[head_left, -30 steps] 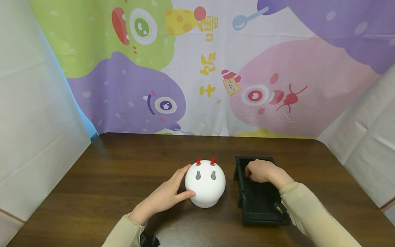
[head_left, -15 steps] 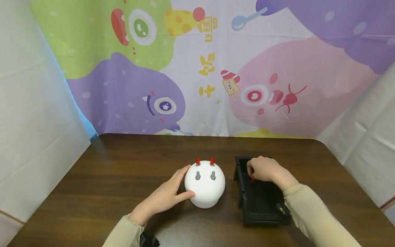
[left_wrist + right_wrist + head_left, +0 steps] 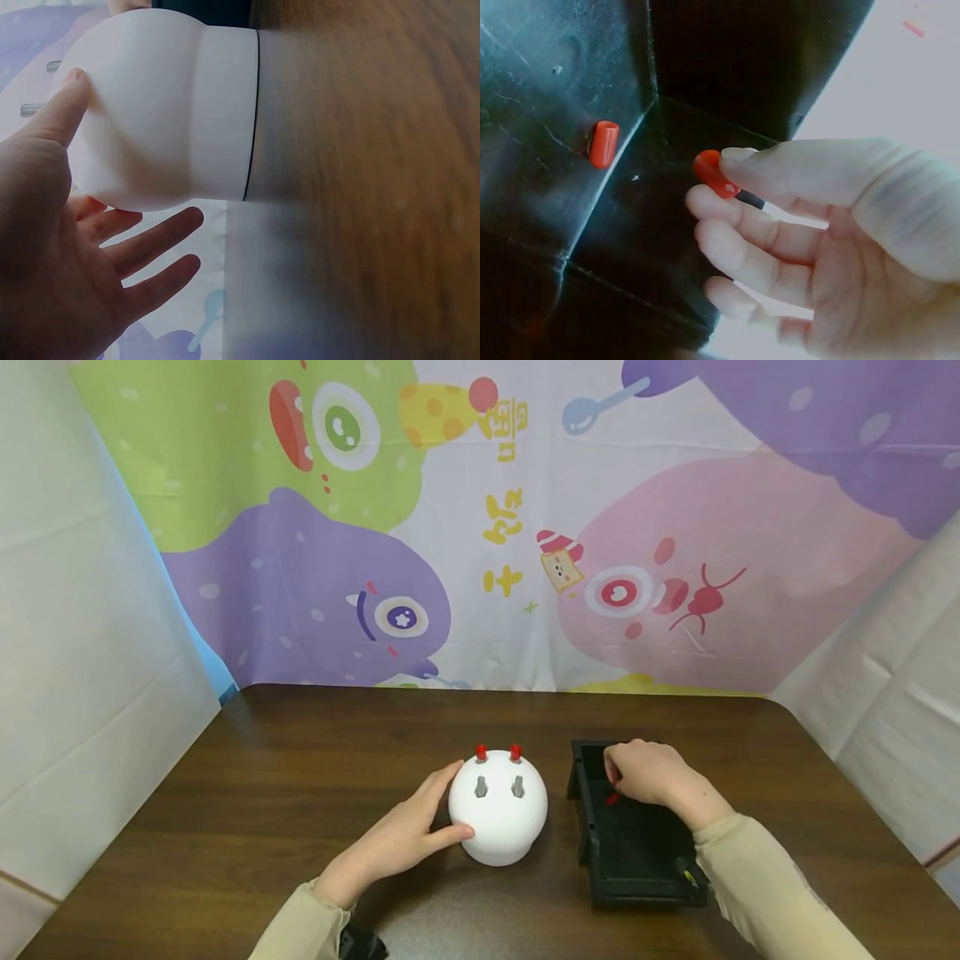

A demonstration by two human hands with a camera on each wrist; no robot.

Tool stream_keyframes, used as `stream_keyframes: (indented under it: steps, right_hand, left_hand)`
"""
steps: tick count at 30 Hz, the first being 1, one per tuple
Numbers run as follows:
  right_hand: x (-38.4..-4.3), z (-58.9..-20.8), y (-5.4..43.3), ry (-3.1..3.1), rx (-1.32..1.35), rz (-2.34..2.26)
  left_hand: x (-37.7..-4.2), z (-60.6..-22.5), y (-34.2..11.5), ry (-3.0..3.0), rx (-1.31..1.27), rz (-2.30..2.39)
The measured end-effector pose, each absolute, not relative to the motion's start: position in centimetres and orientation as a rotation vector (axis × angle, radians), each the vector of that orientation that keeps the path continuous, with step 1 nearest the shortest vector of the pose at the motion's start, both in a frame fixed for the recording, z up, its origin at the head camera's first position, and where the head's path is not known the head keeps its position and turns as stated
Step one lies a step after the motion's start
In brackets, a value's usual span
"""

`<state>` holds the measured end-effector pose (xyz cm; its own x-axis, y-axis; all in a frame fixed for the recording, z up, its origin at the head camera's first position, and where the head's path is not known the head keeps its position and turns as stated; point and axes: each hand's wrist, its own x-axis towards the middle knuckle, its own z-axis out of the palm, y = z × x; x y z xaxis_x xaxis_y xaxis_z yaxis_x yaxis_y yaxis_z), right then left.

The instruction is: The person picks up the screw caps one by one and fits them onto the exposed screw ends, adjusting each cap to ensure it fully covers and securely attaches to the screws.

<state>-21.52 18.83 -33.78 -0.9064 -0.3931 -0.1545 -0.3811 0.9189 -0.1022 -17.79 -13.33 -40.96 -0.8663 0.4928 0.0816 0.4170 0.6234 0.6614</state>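
A white dome-shaped body (image 3: 498,831) stands on the table, with red caps (image 3: 482,752) on its two far studs and two bare threaded studs (image 3: 482,787) nearer. My left hand (image 3: 393,839) rests against its left side, thumb laid on the dome (image 3: 150,97); in the left wrist view, two fingers extend past it. Over the far end of the black tray (image 3: 648,897), my right hand (image 3: 651,771) pinches a red cap (image 3: 715,174) between thumb and index finger. Another red cap (image 3: 604,144) lies loose in the tray.
At the tray's near right corner is a small dark item with a yellow-green part (image 3: 687,874), partly beside the right sleeve (image 3: 765,877). A black object (image 3: 363,943) sits by the left sleeve. A cartoon-printed curtain (image 3: 502,635) hangs behind the table.
My right hand has drawn back slightly to the right inside the tray, and the loose red cap has come into view below its fingers. The left hand and white body stay put.
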Motion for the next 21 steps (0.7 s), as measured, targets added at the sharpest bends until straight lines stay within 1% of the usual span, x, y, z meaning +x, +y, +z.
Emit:
stream_keyframes:
  steps: [10,21]
  right_hand:
    - [-21.50,-33.93,19.03,2.932,-0.596,-0.073]
    - [-20.75,-33.52,18.95,2.997,-0.577,-0.072]
  left_hand:
    - [-17.83,-41.02,-13.35,2.733,0.774,1.072]
    - [-17.89,-41.09,-13.37,2.731,0.787,1.082]
